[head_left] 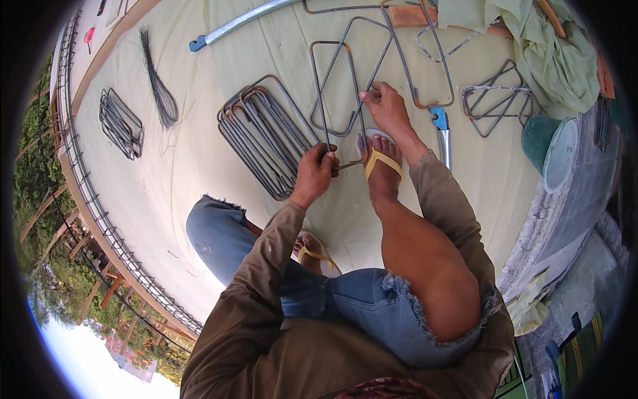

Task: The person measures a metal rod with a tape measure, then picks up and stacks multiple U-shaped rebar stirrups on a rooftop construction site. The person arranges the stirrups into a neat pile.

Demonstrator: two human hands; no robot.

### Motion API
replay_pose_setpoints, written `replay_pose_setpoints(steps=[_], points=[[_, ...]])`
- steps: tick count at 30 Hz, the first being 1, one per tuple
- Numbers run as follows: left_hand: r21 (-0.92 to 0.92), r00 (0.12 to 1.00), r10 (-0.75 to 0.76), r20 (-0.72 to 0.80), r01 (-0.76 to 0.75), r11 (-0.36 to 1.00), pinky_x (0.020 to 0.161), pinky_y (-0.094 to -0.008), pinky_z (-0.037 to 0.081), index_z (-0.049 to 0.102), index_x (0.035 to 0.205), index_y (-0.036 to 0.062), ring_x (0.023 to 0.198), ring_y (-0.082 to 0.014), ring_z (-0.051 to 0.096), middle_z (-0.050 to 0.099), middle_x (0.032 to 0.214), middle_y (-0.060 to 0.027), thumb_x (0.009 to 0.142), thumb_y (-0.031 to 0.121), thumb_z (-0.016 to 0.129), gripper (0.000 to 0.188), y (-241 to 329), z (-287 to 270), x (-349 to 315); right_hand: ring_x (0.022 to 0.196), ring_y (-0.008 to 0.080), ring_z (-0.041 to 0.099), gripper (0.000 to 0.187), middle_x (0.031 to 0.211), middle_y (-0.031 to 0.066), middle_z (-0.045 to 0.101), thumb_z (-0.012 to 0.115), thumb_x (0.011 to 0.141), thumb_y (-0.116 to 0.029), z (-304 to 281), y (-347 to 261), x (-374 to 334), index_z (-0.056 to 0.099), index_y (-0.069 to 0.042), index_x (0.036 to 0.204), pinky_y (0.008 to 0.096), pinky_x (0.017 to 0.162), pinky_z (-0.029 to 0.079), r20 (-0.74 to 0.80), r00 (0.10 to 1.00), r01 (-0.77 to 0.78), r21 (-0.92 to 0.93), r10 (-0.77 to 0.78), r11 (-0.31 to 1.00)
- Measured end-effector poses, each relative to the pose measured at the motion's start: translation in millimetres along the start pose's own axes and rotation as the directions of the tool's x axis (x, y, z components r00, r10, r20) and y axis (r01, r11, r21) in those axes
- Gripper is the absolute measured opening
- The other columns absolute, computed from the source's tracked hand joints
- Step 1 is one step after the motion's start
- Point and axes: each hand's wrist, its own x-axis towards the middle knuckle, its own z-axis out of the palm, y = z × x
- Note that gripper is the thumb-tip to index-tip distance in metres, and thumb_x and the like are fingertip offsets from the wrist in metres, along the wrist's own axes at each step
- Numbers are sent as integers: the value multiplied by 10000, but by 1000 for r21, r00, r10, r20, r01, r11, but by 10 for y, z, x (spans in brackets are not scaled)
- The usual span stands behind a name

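Between my two hands is a bent steel rebar stirrup (322, 90), a long narrow rectangle tilted over the pale sheet. My left hand (316, 174) is closed round its near left side. Thumb and fingers of my right hand (387, 110) pinch its right side, just above my sandalled right foot (382, 163). Another rebar stirrup (367, 73) crosses behind the held one, and a larger one (444, 73) lies to its right. Left of my left hand, a row of stacked stirrups (260, 143) leans together on the sheet.
A blue-ended metal bar (239, 22) lies at the far side; a similar one (444, 136) is right of my foot. Tie wire (159, 93) and small stirrups (121, 124) lie left. Bent stirrups (498, 100), a green bucket (541, 143) and green cloth (555, 63) are right.
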Motion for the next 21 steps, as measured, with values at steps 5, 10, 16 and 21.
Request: replay_pose_setpoints(steps=[5,10,16,21], points=[[65,999,13,-31,-11,998,651,-296,556,588,1132,-73,723,-144,663,661,847,-104,1010,111,514,233,7,24,-32,884,286,720,474,974,196,713,656,921,-302,75,24,252,603,82,1192,387,778,554,-17,988,-151,122,154,981],[93,998,37,-53,-32,995,645,-310,554,597,1113,-80,712,-167,677,681,835,-129,995,120,531,241,24,31,-37,744,179,693,309,899,102,656,594,990,-239,24,-85,322,579,53,1089,295,596,574,161,958,-280,345,238,896],[143,995,43,-88,-30,989,652,-310,544,611,1097,-79,697,-168,680,683,830,-120,985,114,534,236,79,38,-70,730,244,717,255,909,128,641,523,1016,-187,-103,-324,285,565,62,1049,318,587,605,245,957,-282,640,158,715],[375,983,155,-94,-110,921,631,-324,529,615,1012,-68,665,-177,680,682,770,-122,962,116,564,198,143,-49,-214,684,198,696,237,903,104,636,554,1009,-211,-456,-410,308,569,25,1033,288,565,590,233,966,-238,631,113,738]])
